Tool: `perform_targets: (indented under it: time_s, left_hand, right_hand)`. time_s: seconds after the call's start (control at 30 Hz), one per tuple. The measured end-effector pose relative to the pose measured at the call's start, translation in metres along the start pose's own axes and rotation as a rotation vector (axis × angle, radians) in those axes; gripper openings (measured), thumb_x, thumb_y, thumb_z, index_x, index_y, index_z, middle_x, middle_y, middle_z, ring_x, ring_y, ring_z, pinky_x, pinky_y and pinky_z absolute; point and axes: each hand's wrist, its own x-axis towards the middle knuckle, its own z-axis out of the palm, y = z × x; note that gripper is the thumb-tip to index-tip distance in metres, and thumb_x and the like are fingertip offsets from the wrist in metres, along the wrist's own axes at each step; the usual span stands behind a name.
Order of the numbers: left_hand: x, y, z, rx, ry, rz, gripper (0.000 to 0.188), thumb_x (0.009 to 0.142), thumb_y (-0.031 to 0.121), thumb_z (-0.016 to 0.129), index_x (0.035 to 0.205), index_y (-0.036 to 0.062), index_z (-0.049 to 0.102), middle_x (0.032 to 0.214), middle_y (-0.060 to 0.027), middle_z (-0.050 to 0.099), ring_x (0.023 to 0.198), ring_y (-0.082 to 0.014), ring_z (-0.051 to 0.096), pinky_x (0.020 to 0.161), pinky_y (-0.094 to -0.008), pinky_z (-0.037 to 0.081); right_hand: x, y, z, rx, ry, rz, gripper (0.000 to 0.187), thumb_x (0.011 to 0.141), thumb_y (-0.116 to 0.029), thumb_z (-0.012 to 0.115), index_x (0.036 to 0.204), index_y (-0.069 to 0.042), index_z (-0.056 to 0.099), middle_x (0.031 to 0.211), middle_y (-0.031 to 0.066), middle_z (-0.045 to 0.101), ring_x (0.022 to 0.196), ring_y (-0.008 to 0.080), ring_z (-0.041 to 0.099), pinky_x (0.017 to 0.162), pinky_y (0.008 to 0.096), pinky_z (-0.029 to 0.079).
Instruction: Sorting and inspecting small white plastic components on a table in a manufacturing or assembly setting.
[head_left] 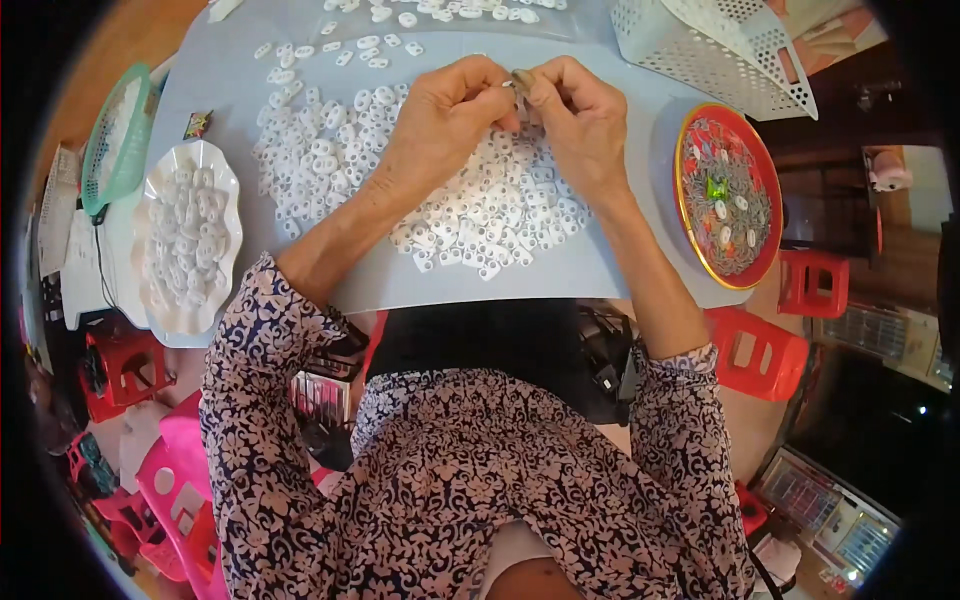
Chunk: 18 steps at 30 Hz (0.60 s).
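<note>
Both hands meet above the table, fingertips nearly touching. My left hand is closed in a pinch, with a bit of something small and pale at its fingertips. My right hand is pinched closed against the same spot; what it grips is too small and covered to name. Below and around them spreads a pile of small white oval plastic pieces with holes. To the right is a red round tray with a gold rim, holding many thin grey metal parts, several white pieces and a small green item.
A white scalloped dish of white pieces stands at left, near a green basket. At the back are a clear tray with more pieces and a white perforated basket. Red stools and pink chairs stand below table height.
</note>
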Motion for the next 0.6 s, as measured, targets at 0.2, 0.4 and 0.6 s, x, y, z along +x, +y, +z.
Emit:
perform_targets:
  time_s: [0.2, 0.4, 0.6]
  left_hand:
    - [0.001, 0.002, -0.003, -0.063, -0.015, -0.054, 0.011, 0.087, 0.009, 0.054, 0.084, 0.0006, 0.06, 0.071, -0.0028, 0.062, 0.069, -0.0076, 0.057, 0.068, -0.0221, 0.047]
    - [0.001, 0.001, -0.005, -0.089, -0.034, -0.074, 0.012, 0.088, 0.01, 0.054, 0.085, 0.0008, 0.06, 0.072, -0.003, 0.063, 0.071, -0.0081, 0.058, 0.07, -0.0227, 0.047]
    - [0.0, 0.003, -0.002, -0.068, -0.033, -0.053, 0.011, 0.088, 0.01, 0.054, 0.085, 0.0014, 0.061, 0.072, -0.0021, 0.062, 0.071, -0.0069, 0.057, 0.069, -0.0215, 0.046]
  right_hand:
    - [0.002, -0.003, -0.01, 0.044, -0.066, -0.021, 0.013, 0.09, -0.009, 0.057, 0.089, 0.003, 0.061, 0.071, 0.0015, 0.061, 0.064, 0.0062, 0.056, 0.058, 0.0203, 0.046]
    - [0.002, 0.001, -0.012, -0.016, -0.123, -0.016, 0.012, 0.09, -0.008, 0.056, 0.089, 0.003, 0.06, 0.073, 0.003, 0.062, 0.069, 0.0082, 0.061, 0.063, 0.0208, 0.049]
    - [0.001, -0.003, -0.005, 0.01, -0.056, -0.001, 0.012, 0.089, -0.007, 0.056, 0.084, 0.003, 0.06, 0.071, 0.0029, 0.063, 0.067, 0.0069, 0.058, 0.062, 0.0209, 0.048]
